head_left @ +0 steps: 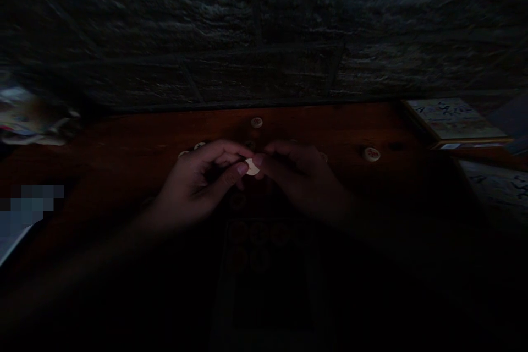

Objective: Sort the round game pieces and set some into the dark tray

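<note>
A round white xiangqi piece (252,167) is pinched between my two hands above the table. My left hand (198,179) has its thumb and forefinger closed on the piece's left side. From the other side my right hand (307,179) grips it with thumb and fingers. Below them, in deep shadow, an open box (223,286) holds several round pieces (259,232) in rows at its far end. Another piece (237,201) lies between my hands and the box. Just behind my left hand sits a piece (199,146), and one (324,157) peeks out behind my right hand.
On the brown wooden table (363,121) lie a piece (256,122) near the wall and a red-marked one (372,154) at right. Patterned boxes (454,118) stand at the right edge. A dark stone wall (264,22) closes off the back. A blurred pale object (28,115) is at left.
</note>
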Tool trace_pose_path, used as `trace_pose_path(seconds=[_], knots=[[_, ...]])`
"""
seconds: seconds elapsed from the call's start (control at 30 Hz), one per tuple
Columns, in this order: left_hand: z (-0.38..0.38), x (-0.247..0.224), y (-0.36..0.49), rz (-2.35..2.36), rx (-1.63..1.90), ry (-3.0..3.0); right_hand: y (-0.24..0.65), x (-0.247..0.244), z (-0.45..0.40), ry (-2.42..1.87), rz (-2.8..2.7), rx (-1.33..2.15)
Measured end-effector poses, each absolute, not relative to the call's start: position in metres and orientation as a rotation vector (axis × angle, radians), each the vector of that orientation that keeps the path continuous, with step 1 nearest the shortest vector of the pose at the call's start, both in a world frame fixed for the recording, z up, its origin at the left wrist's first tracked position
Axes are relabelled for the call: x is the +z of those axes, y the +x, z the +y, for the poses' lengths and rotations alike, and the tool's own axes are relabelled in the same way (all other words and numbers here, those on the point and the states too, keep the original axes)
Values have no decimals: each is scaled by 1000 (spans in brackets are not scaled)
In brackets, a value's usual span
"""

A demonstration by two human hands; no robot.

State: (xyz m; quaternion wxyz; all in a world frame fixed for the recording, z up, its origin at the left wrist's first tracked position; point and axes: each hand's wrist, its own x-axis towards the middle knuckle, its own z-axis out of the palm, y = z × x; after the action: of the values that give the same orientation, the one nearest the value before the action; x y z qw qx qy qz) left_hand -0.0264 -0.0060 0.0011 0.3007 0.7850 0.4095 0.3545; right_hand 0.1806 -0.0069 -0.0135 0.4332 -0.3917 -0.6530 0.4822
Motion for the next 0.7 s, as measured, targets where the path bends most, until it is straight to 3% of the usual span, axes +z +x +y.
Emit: trace_pose_path(seconds=[0.7], knots=[[-11, 2, -25, 1015, 933, 1949, 181, -17, -4, -949, -1607, 1202]])
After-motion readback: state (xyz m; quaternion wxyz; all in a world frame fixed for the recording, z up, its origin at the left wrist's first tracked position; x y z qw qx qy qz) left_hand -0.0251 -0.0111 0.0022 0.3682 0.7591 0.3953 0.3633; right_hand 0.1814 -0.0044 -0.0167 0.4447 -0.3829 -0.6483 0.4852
